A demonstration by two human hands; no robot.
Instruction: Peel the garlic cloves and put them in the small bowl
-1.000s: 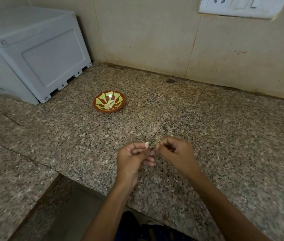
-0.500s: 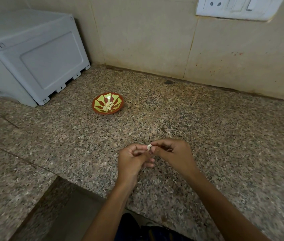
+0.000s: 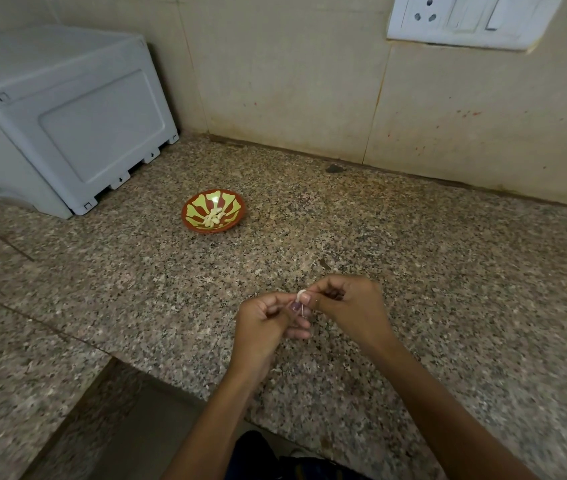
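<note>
A small white garlic clove [image 3: 301, 294] sits between the fingertips of both hands above the granite counter [image 3: 431, 289]. My left hand [image 3: 264, 323] pinches it from below with curled fingers, and a thin strip of skin hangs at the thumb. My right hand [image 3: 348, 306] pinches the clove from the right. A small red and yellow bowl [image 3: 213, 212] stands further back on the counter, to the left of my hands, with several peeled cloves [image 3: 213, 217] in its middle.
A grey plastic box [image 3: 67, 123] stands in the back left corner against the tiled wall. A white switch plate [image 3: 465, 19] is on the wall at the upper right. The counter's front edge drops away at the lower left [image 3: 129, 375].
My hands have come closer together on the clove, and the right fingertips now sit on it. The camera has tilted slightly, shifting the bowl and box in the view.
</note>
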